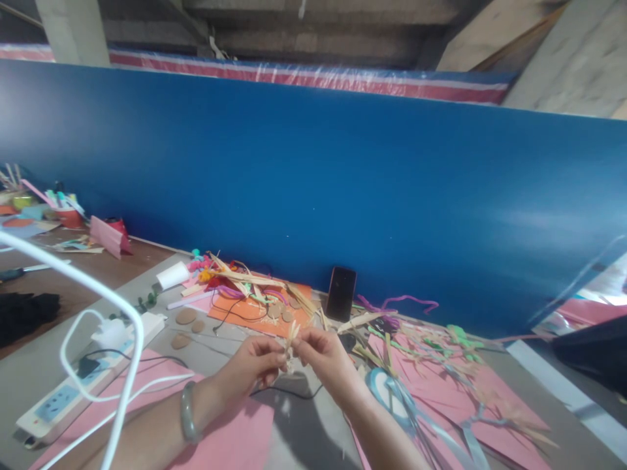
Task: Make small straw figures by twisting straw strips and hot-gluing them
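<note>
The left hand (255, 365) and the right hand (326, 356) held a small pale bundle (292, 346) between them above the tabletop (298, 437), in front of the orange sheet (235, 315). Each grip was closed on it, thumb against fingers: the left pinched its left side, the right its right side near the top. At the far left, a red cup (69, 217) stood upright with a cluster of pens (61, 198) sticking out of its mouth. Beside it, a yellow-green container (22, 202) sat near some upright sticks (10, 175); whether they stood in it could not be told. A white cup (173, 276) lay on its side left of the colourful craft pieces (200, 263), its contents not visible. Dried strips (245, 277) lay loose across the orange sheet, with round discs (186, 316) to its left. A phone (341, 294) leaned upright against the blue panel (313, 170), and a roll of ribbon (392, 397) lay by the right forearm, partly over pink paper (465, 391).
</note>
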`<state>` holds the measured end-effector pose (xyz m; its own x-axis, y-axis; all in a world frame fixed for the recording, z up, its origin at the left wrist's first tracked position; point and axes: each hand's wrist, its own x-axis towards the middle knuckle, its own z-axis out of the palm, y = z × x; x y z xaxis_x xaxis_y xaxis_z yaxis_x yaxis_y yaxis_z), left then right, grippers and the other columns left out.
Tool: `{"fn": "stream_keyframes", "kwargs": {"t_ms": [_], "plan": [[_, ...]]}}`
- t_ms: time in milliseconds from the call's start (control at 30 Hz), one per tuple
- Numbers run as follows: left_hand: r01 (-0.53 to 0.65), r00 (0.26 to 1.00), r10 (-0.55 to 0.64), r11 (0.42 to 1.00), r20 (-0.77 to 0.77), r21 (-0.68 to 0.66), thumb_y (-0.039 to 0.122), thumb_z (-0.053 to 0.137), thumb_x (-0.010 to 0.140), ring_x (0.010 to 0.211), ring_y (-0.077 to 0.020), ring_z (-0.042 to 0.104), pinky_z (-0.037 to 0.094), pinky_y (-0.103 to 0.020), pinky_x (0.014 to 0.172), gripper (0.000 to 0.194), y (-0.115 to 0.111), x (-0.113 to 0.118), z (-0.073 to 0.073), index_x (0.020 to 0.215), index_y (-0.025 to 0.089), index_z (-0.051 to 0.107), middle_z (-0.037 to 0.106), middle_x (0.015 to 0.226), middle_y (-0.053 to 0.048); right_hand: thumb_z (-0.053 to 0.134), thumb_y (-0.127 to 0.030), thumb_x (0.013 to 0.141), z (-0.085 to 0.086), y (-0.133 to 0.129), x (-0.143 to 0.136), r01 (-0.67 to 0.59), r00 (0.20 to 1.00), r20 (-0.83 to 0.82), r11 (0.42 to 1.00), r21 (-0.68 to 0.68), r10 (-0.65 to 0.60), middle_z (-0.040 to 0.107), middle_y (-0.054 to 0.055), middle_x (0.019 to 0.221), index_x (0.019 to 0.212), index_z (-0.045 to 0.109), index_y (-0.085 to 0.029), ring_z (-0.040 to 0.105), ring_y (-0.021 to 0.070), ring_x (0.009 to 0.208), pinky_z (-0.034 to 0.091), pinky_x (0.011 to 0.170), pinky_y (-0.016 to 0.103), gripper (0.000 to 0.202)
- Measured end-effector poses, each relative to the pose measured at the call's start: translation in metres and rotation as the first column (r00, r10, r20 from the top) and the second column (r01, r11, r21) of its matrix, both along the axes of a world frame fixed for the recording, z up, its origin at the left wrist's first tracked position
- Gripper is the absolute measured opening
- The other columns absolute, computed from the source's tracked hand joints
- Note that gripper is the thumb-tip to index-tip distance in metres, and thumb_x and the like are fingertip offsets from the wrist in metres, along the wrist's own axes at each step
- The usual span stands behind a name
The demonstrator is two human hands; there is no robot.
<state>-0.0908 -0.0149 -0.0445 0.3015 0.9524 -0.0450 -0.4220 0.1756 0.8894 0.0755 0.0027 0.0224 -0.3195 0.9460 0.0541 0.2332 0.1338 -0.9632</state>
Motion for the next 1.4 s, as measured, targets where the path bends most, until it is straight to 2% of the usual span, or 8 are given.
{"fn": "stream_keyframes", "kwargs": {"t_ms": [500,767,1033,1400], "plan": [[-0.092,0.996,0.092,0.996,-0.017,-0.009,0.028,0.078,0.068,0.038,-0.0053,0.041,0.027,-0.017,0.037,0.021,-0.0036,0.0039,0.0059,0.063,0.014,0.063,0.054,0.049,0.003,0.060,-0.026,0.074,-0.0014,-0.0026,-0.0040,0.086,0.996,0.030,0.996,0.009,-0.086,0.050,-0.005,0.049,0.054,0.056,-0.017,0.040,0.0089,0.048,0.030,0.049,0.023,0.022],[-0.120,0.992,0.119,0.993,-0.036,-0.020,0.029,0.078,0.068,0.036,-0.0059,0.042,0.030,-0.017,0.037,0.021,-0.0034,0.0038,0.0044,0.064,0.014,0.065,0.052,0.044,0.005,0.060,-0.030,0.077,-0.0038,-0.0031,-0.0041,0.067,0.998,0.004,0.995,0.067,-0.068,0.047,-0.005,0.051,0.057,0.055,-0.017,0.040,0.0095,0.051,0.031,0.050,0.023,0.025],[-0.108,0.993,0.110,0.994,-0.039,0.032,0.030,0.077,0.070,0.036,-0.0067,0.045,0.033,-0.018,0.037,0.021,-0.0001,0.0032,-0.0016,0.065,0.013,0.066,0.053,0.045,0.004,0.058,-0.030,0.081,0.0006,-0.0081,-0.0034,0.069,0.990,0.100,0.970,0.233,-0.095,0.053,-0.002,0.058,0.061,0.059,-0.017,0.048,0.0131,0.060,0.038,0.060,0.025,0.024],[-0.096,0.992,0.101,0.993,-0.079,0.071,0.035,0.078,0.071,0.034,-0.0074,0.047,0.032,-0.018,0.038,0.026,-0.0014,0.0019,0.0057,0.064,0.013,0.066,0.054,0.041,0.004,0.057,-0.031,0.084,0.0017,-0.0094,-0.0038,0.049,0.987,0.138,0.966,0.254,-0.086,0.054,-0.002,0.059,0.062,0.059,-0.017,0.048,0.0136,0.061,0.036,0.059,0.024,0.026]]}}
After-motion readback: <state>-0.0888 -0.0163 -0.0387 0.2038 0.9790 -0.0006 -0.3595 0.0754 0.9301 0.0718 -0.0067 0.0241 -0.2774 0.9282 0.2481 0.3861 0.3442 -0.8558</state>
